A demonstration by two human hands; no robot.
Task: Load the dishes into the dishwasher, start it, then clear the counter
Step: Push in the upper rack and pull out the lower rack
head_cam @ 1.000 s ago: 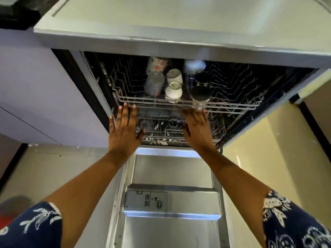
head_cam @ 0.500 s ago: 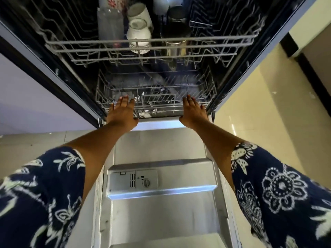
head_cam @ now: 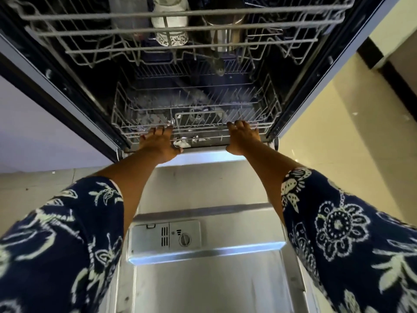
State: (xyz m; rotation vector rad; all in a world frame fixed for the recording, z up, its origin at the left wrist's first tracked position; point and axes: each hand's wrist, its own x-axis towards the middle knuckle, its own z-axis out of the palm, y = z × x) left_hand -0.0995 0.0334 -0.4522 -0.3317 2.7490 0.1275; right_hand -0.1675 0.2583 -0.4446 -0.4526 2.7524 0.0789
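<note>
The dishwasher (head_cam: 67, 86) stands open in front of me, its door (head_cam: 203, 285) dropped flat below my arms with the detergent cup (head_cam: 165, 237) facing up. The upper rack (head_cam: 180, 30) sits inside near the top of view, holding a white cup (head_cam: 169, 21) and a steel cup (head_cam: 222, 30), both mouth down. Below it the lower rack (head_cam: 196, 114) is pushed into the tub; what lies in it is blurred, though something pale shows at its front edge between my hands.

My left hand (head_cam: 160, 141) lies flat against the front rail of the lower rack, fingers together and stretched forward, gripping nothing. My right hand (head_cam: 242, 136) rests on the same rail further right, fingers curled a little over the wire; I cannot tell whether they hook it or only press on it.

I judge I am seating this rack before I close the door. The risks from here are plain. If I push harder with one hand, the rack could skew on its runners and stop short, and then the door would not shut on it. A sharp shove could jolt the dishes against each other or tip the cups above. The pale thing at the front edge could stick out and catch the door. My fingers could be pinched between rail and tub rim.
</note>
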